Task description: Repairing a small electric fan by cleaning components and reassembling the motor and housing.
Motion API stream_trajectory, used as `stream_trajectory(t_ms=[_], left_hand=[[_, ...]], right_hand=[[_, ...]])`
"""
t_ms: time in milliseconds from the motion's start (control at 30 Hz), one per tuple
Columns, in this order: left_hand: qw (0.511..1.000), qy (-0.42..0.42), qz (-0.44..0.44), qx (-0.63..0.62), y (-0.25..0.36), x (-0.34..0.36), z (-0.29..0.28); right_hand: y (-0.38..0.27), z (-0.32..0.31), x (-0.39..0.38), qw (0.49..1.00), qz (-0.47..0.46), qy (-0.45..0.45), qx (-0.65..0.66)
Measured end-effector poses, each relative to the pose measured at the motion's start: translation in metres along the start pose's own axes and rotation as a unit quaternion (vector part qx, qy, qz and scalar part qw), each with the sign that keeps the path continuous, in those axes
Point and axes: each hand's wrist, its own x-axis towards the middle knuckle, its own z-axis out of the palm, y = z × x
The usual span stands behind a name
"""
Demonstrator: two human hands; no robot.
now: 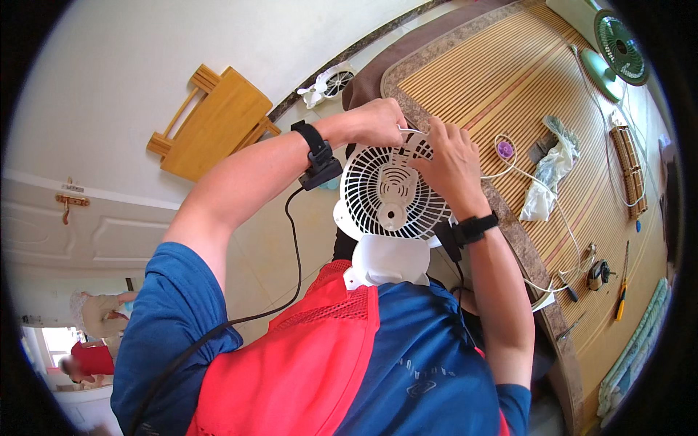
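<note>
A white plastic fan housing [396, 190] with a round slotted grille rests against my lap, its smooth white base part [390, 259] toward my body. At the housing's far edge, my left hand [376, 122] is closed on a white power cord [413, 131]. Close beside it, my right hand [452, 161] grips the same cord between thumb and fingers, its thumb over the grille. A short stretch of cord bridges the two hands. More of it emerges past the right hand and loops over the mat. The fingertips of my left hand are partly hidden.
On the bamboo mat [465, 69] at right lie a purple round piece [504, 149], a clear plastic bag [542, 190], a small motor [598, 274] and a yellow-handled screwdriver [622, 299]. A green fan [620, 47] stands beyond. White fan blades [314, 93] and a wooden stool [216, 123] are left.
</note>
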Motion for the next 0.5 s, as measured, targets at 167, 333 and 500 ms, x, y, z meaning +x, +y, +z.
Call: stream_trajectory(t_ms=[167, 333, 500], left_hand=[[0.998, 0.051, -0.011, -0.016, 0.006, -0.017, -0.011], [0.993, 0.100, -0.011, -0.067, 0.011, -0.035, -0.028], [0.985, 0.145, -0.028, -0.084, 0.004, -0.041, -0.046]], right_hand=[[0.016, -0.034, -0.004, 0.998, -0.003, 0.038, 0.047], [0.035, -0.078, 0.008, 0.993, 0.039, -0.053, 0.102], [0.030, -0.111, 0.007, 0.992, -0.004, -0.088, 0.086]])
